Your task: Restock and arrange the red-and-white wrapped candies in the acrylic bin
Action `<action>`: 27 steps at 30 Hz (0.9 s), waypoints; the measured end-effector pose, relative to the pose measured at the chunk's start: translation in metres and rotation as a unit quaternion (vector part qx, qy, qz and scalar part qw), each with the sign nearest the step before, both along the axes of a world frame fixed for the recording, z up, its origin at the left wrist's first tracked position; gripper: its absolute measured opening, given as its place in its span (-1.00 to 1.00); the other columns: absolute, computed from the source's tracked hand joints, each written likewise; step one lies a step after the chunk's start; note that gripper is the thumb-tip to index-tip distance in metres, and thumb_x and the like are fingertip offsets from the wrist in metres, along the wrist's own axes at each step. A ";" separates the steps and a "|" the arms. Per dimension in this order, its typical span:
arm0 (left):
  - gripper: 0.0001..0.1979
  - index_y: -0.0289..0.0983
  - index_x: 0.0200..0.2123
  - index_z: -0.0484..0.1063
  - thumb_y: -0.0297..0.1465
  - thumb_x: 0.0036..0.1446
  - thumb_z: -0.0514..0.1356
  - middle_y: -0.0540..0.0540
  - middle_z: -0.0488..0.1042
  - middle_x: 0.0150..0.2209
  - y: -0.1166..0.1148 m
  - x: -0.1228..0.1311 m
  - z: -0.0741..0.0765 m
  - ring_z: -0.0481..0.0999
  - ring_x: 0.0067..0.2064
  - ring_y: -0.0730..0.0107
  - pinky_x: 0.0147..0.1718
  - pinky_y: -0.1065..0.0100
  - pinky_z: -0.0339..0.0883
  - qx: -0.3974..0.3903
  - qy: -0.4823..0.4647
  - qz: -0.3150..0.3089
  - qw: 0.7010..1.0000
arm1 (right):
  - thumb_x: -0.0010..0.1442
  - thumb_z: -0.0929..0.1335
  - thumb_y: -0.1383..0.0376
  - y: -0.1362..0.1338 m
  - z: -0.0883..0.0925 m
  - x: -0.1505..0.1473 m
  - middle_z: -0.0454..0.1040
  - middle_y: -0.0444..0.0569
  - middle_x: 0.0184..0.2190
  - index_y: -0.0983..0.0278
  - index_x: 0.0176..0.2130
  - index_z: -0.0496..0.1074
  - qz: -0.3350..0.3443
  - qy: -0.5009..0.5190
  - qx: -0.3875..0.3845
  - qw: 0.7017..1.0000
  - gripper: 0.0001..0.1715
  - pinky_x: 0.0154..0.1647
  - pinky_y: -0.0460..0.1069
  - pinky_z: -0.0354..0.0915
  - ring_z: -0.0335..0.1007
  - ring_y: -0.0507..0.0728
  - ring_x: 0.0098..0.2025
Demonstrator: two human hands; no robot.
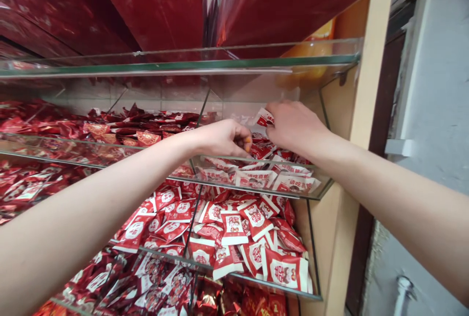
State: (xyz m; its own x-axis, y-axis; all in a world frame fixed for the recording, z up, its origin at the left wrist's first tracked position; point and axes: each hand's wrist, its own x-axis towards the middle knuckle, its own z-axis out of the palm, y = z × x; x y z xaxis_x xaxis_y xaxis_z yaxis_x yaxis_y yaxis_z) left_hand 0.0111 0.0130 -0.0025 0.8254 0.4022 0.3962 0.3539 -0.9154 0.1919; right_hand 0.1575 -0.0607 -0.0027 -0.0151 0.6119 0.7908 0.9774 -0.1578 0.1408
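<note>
My right hand (295, 123) reaches into the upper right glass compartment, closed on a small red-and-white candy packet (264, 117) whose edge sticks out past the fingers. Just left of it, my left hand (225, 137) hovers over the same compartment, its fingers curled in. A spot of orange shows at its fingertips; whether it holds anything is hidden. Beneath both hands lie more red-and-white candy packets (254, 178), lined up behind the glass front.
Overhead is a glass shelf (176, 66) bearing large dark red boxes (164, 3). Compartments of red packets (232, 228) continue below, and dark red ones (132, 120) lie to the left. A wooden side panel (361, 111) bounds the right, beside a grey wall (439, 86).
</note>
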 end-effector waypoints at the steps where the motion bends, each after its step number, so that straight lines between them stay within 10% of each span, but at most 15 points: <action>1: -0.89 -0.30 -0.48 0.42 -0.37 -0.10 0.22 0.07 0.42 -0.55 0.000 0.000 0.002 0.34 -0.52 0.55 -0.49 0.47 0.19 -0.016 0.040 -0.007 0.999 | 0.00 0.26 0.42 0.000 0.000 0.000 0.47 0.13 -0.27 0.33 -0.26 0.39 -0.009 0.012 -0.011 1.000 -0.75 -0.36 0.00 0.24 0.39 0.28 -0.19; 10: -0.56 -0.12 -0.02 0.37 -0.39 -0.04 0.15 -0.04 0.46 0.00 0.011 0.010 0.008 0.44 -0.09 0.31 -0.12 0.39 0.21 0.029 0.170 0.011 0.985 | -0.02 0.30 0.41 -0.013 0.013 0.002 0.48 0.14 -0.26 0.30 -0.02 0.28 -0.021 0.026 -0.085 0.996 -0.50 -0.43 -0.01 0.25 0.43 0.26 -0.25; 27: -0.84 -0.25 -0.42 0.40 -0.36 -0.15 0.27 0.04 0.40 -0.52 0.005 0.007 0.002 0.31 -0.49 0.44 -0.49 0.41 0.09 0.034 -0.049 0.041 0.997 | -0.08 0.37 0.45 -0.015 -0.001 0.022 0.49 0.00 -0.45 0.23 -0.42 0.46 0.056 -0.013 -0.168 0.984 -0.84 -0.40 0.03 0.23 0.40 0.19 -0.43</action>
